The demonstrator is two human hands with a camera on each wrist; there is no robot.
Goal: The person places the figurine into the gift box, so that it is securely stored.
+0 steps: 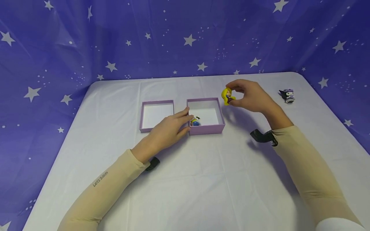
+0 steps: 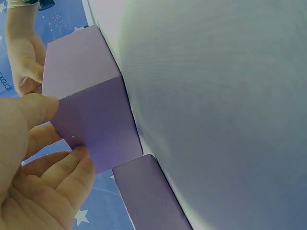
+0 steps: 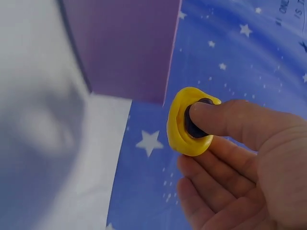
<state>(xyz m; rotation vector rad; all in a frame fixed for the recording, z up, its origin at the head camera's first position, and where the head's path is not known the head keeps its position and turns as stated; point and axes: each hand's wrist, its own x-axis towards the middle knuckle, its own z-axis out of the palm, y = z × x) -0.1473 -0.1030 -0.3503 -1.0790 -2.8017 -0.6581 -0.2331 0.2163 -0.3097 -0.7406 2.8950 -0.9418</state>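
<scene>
My left hand [image 1: 170, 128] holds the left wall of a lilac box [image 1: 206, 129] with a white inside. The left wrist view shows the thumb at a top corner of the box [image 2: 81, 67] and fingertips against its side. Inside, at the near left, lies a small yellow, white and blue figurine [image 1: 195, 122], partly covered by fingers. Just right of the box and above the table, my right hand [image 1: 251, 96] pinches a yellow-haired doll figurine [image 1: 226, 96] between thumb and fingers. Its dark base shows under the thumb in the right wrist view, ringed by the yellow hair [image 3: 176, 127].
A shallow lilac lid [image 1: 141, 117], white inside, lies left of the box, partly behind the left hand. Toward the table's back right sits a black and white figurine [image 1: 288, 95]. A blue star-patterned cloth [image 1: 162, 38] hangs behind the white table [image 1: 196, 192].
</scene>
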